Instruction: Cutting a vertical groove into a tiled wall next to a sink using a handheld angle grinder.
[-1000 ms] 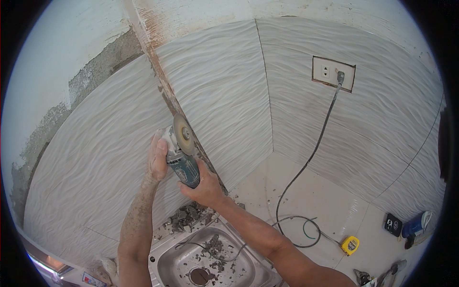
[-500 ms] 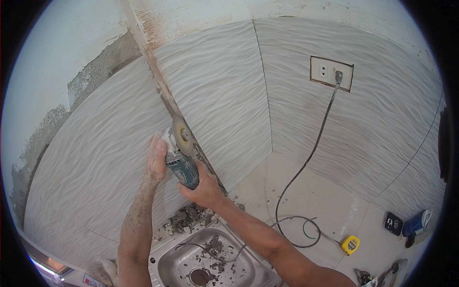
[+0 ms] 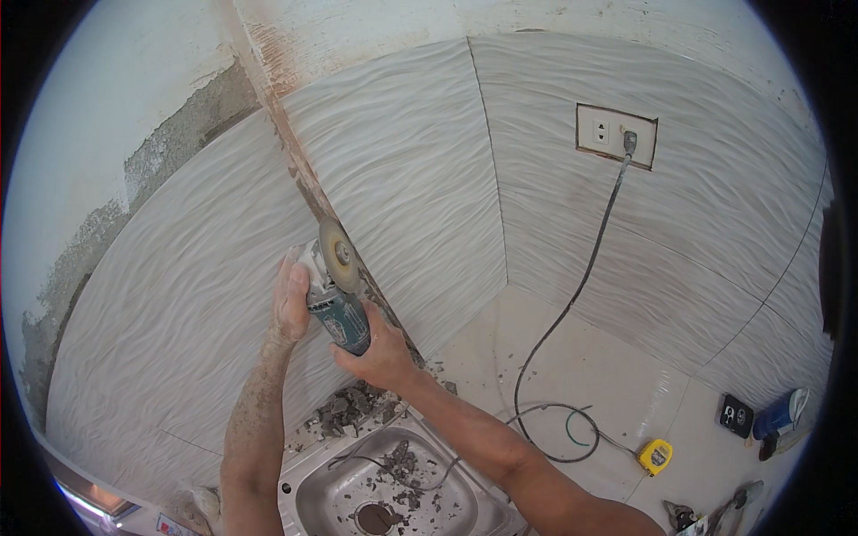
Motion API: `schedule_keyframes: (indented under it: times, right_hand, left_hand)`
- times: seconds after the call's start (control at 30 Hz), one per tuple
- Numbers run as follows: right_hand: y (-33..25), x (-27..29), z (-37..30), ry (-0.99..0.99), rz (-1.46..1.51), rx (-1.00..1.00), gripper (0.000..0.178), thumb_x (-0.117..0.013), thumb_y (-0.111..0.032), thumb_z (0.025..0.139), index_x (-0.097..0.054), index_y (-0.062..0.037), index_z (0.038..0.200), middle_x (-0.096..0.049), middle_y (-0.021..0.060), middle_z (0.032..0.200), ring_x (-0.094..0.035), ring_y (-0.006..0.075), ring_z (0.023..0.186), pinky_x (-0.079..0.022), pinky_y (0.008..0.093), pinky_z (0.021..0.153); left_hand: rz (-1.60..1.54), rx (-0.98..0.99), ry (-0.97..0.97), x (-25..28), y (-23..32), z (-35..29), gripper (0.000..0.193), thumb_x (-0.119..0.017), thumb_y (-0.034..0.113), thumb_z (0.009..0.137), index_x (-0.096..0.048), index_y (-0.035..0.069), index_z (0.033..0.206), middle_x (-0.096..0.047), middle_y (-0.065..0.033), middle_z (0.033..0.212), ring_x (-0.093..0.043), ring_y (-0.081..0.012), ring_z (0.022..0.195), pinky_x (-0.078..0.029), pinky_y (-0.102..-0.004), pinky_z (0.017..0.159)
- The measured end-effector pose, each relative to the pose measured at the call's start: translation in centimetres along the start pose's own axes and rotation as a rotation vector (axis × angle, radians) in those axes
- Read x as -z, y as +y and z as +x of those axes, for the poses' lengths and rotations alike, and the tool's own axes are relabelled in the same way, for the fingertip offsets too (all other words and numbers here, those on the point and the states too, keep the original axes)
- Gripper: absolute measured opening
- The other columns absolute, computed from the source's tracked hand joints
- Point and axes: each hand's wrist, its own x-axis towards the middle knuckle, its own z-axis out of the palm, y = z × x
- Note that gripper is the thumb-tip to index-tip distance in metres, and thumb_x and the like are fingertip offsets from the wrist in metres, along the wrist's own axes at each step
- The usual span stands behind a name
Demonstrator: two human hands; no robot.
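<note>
While left hand (image 3: pixel 292 299) and right hand (image 3: pixel 381 351) hug the grinder (image 3: pixel 340 317), a slip could chip tile (image 3: pixel 438 232) at its 2 o'clock.

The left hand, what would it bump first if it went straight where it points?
Probably the wavy tiled wall: the left hand points up the picture, beside the grinder. How close that wall is, I can't tell.

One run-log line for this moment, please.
left hand: on head of teal cylindrical angle grinder; right hand: around its body; dark grey rubble: in rectangular steel sink
</note>
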Motion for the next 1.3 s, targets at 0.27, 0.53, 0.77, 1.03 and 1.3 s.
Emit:
schedule_keyframes:
  times: [0.27, 0.53, 0.77, 1.03, 1.3]
  right_hand:
    - [0.3, 0.2, 0.1, -0.01, 0.003, 0.02, 0.08, -0.079, -0.036, 0.079, -0.043, -0.001, 0.14, -0.069, 0.0271, 0.106, -0.07, 0.0476, 0.098, -0.055, 0.0532, 0.087]
    - [-0.3, 0.3, 0.1, 0.006, 0.027, 0.023, 0.074, -0.079, -0.036, 0.079, -0.045, -0.0026, 0.137, -0.069, 0.0263, 0.105, -0.07, 0.0473, 0.098, -0.055, 0.0531, 0.087]
    - [-0.3, 0.3, 0.1, -0.039, 0.054, -0.06, 0.082, -0.081, -0.036, 0.078, -0.044, -0.0017, 0.143, -0.069, 0.0268, 0.112, -0.069, 0.044, 0.105, -0.054, 0.0485, 0.093]
    - [-0.2, 0.0, 0.2, -0.036, 0.05, -0.049, 0.082, -0.082, -0.035, 0.078, -0.044, -0.0022, 0.143, -0.069, 0.0265, 0.112, -0.07, 0.0432, 0.106, -0.054, 0.0486, 0.092]
    - [-0.1, 0.1, 0.3, -0.027, 0.041, -0.037, 0.083, -0.082, -0.036, 0.078, -0.044, -0.0021, 0.143, -0.069, 0.0261, 0.112, -0.07, 0.0435, 0.105, -0.054, 0.0482, 0.092]
  left_hand:
    - [0.075, -0.032, -0.022, 0.0, 0.9, 0.1, 0.072, -0.035, 0.056, 0.107, -0.053, -0.004, 0.142, -0.053, -0.0261, 0.139, -0.047, -0.0383, 0.131, -0.032, -0.0456, 0.115]
    - [0.079, -0.041, 0.003, 0.0, 0.5, 0.1, 0.071, -0.034, 0.057, 0.107, -0.055, -0.003, 0.14, -0.057, -0.0236, 0.133, -0.047, -0.0379, 0.128, -0.031, -0.0462, 0.114]
    - [0.077, -0.064, -0.015, 0.1, 0.5, 0.3, 0.07, -0.035, 0.056, 0.107, -0.055, -0.003, 0.14, -0.056, -0.0245, 0.135, -0.046, -0.0386, 0.129, -0.031, -0.0461, 0.115]
    - [0.094, -0.057, -0.017, 0.4, 0.0, 0.5, 0.07, -0.034, 0.054, 0.108, -0.053, -0.005, 0.142, -0.054, -0.0264, 0.138, -0.046, -0.0392, 0.132, -0.031, -0.047, 0.115]
    - [0.04, -0.037, -0.001, 0.4, -1.0, 0.5, 0.072, -0.034, 0.054, 0.108, -0.052, -0.006, 0.142, -0.054, -0.0286, 0.138, -0.048, -0.0413, 0.13, -0.033, -0.047, 0.114]
